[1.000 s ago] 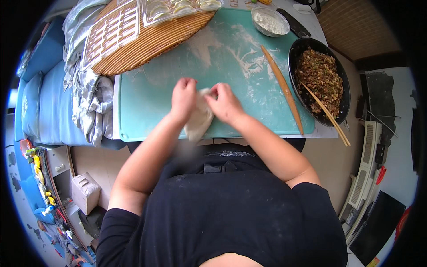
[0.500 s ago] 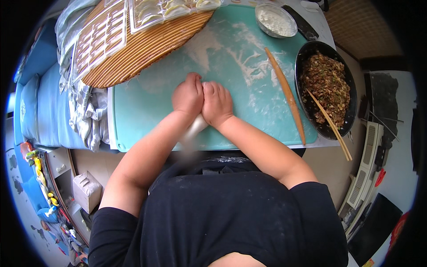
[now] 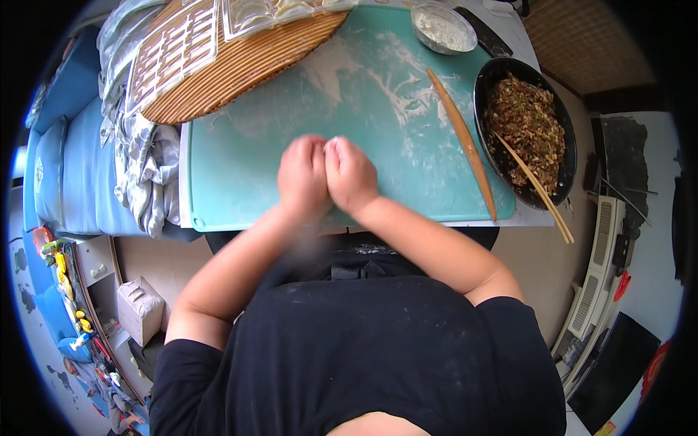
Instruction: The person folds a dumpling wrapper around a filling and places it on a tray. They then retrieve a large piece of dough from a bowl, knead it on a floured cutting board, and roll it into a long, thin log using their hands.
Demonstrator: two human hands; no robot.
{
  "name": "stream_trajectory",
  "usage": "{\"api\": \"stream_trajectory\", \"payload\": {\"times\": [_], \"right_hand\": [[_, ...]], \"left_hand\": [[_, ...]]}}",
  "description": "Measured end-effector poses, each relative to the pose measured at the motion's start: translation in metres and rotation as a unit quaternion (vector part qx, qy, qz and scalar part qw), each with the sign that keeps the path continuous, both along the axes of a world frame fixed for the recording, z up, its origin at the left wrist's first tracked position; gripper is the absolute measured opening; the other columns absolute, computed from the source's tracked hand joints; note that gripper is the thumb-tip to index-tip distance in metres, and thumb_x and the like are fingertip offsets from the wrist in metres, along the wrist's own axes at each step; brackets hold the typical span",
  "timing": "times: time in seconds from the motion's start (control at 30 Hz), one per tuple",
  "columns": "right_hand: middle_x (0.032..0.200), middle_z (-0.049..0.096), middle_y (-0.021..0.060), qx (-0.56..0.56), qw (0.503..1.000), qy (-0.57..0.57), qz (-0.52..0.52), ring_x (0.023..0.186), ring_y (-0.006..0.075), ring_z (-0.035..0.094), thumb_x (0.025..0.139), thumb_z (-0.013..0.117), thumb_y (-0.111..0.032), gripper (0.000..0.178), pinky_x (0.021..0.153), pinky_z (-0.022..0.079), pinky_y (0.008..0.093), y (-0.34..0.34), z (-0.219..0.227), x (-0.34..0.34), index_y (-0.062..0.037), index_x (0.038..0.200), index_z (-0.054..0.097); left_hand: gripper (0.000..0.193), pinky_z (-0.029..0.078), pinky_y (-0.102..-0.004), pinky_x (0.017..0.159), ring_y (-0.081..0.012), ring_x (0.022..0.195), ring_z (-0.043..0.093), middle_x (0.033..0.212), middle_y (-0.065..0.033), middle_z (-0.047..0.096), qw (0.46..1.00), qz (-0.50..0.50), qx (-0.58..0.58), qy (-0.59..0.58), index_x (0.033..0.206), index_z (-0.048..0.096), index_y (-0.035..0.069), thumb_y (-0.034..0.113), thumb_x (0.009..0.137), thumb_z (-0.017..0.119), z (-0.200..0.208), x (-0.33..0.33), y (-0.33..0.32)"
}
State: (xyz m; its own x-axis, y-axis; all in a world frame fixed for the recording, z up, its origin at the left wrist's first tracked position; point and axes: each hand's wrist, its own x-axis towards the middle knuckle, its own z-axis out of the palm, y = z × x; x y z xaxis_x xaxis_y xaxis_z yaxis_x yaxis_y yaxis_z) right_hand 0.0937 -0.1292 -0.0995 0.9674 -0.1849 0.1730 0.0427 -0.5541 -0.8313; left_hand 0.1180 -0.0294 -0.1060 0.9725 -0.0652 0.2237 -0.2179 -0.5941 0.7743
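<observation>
My left hand point(image 3: 302, 174) and my right hand point(image 3: 351, 173) are pressed side by side above the floured green board point(image 3: 247, 156), near its front edge. Both have their fingers curled in and closed. A small pale bit of dough point(image 3: 331, 141) shows between the fingertips; the rest of it is hidden in the hands. To their right a wooden rolling pin point(image 3: 464, 142), tapered at both ends, lies on the board.
A black pan point(image 3: 480, 109) of minced filling point(image 3: 529, 123) stands at the right, with chopsticks point(image 3: 536, 187) across its rim. Behind are a bowl of flour point(image 3: 443, 30) and a dark-handled tool point(image 3: 485, 33). A woven tray point(image 3: 240, 80) at far left bears clear plastic trays point(image 3: 174, 62) and dumplings point(image 3: 294, 10).
My hands have drawn together more upright, fingers curling inward. The white dough roll that hung below them is now hidden. The whole view has shifted slightly.
</observation>
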Motion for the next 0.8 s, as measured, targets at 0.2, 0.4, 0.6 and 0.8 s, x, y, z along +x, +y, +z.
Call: {"api": "stream_trajectory", "payload": {"times": [0.2,0.4,0.6,0.8], "right_hand": [[0.082,0.054,0.0090,-0.159,0.976,-0.139,0.056,0.078,0.0300,0.053,0.084,0.049,-0.015,0.010,0.069,0.042,0.0401,-0.015,-0.029,0.004,-0.0079,0.090,0.054],[0.084,0.055,0.0090,-0.220,0.971,-0.093,-0.005,0.081,0.0305,0.053,0.082,0.049,-0.020,0.011,0.070,0.042,0.0425,-0.029,-0.040,0.064,-0.0123,0.088,0.054],[0.090,0.060,0.0145,-0.229,0.972,0.024,-0.035,0.082,0.0346,0.058,0.087,0.047,-0.026,0.019,0.070,0.045,0.0465,-0.043,-0.027,0.078,-0.0093,0.088,0.055],[0.091,0.060,0.0191,-0.101,0.987,0.125,0.001,0.080,0.0372,0.059,0.091,0.045,-0.032,0.027,0.067,0.046,0.0473,-0.033,0.004,0.021,-0.0064,0.089,0.056]], "left_hand": [[0.015,0.043,-0.0429,0.072,-0.0342,0.080,0.054,0.087,-0.0116,0.061,0.986,-0.060,0.153,-0.035,0.093,0.057,0.008,0.018,0.083,0.051,-0.007,-0.005,-0.005],[0.023,0.045,-0.0440,0.075,-0.0338,0.086,0.058,0.093,-0.0129,0.065,0.982,-0.061,0.169,0.051,0.096,0.062,0.010,0.022,0.084,0.046,0.002,0.060,-0.024],[0.028,0.048,-0.0421,0.075,-0.0330,0.084,0.061,0.087,-0.0122,0.066,0.986,-0.021,0.167,0.013,0.109,0.057,0.011,0.024,0.088,0.045,-0.002,0.076,-0.035],[0.032,0.046,-0.0335,0.073,-0.0223,0.078,0.058,0.086,-0.0124,0.060,0.958,0.008,-0.193,0.213,0.119,0.048,0.004,0.016,0.089,0.051,0.014,0.038,-0.001]]}}
